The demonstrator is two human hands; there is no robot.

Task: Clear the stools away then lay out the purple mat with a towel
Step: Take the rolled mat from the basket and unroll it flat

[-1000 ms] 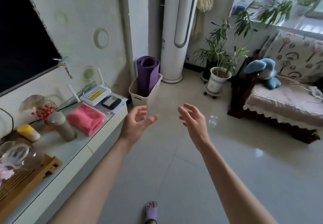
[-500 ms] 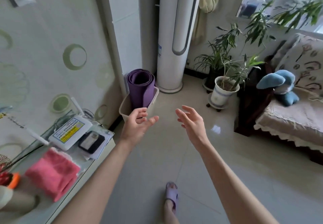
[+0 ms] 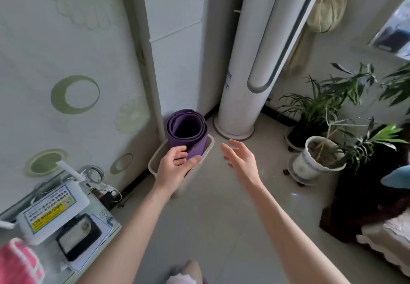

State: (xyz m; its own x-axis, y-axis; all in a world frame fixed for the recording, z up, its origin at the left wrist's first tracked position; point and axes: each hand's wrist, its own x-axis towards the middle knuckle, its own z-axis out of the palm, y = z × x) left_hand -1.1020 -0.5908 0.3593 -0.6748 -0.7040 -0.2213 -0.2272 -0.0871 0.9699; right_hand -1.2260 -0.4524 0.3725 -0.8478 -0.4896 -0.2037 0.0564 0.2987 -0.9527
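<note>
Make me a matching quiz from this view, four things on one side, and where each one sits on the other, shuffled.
Things:
1. purple mat
2. pink towel
3. potted plant
4. air conditioner

Places:
A. standing in the corner
B. on the floor at right
C. rolled, upright in the beige bin
D. on the counter, bottom left

Pairs: 1-C, 2-D, 3-B, 4-A

White tower AC point(image 3: 250, 66) in corner, potted plant point(image 3: 319, 157) to its right; router point(image 3: 51, 215) on cabinet.
</note>
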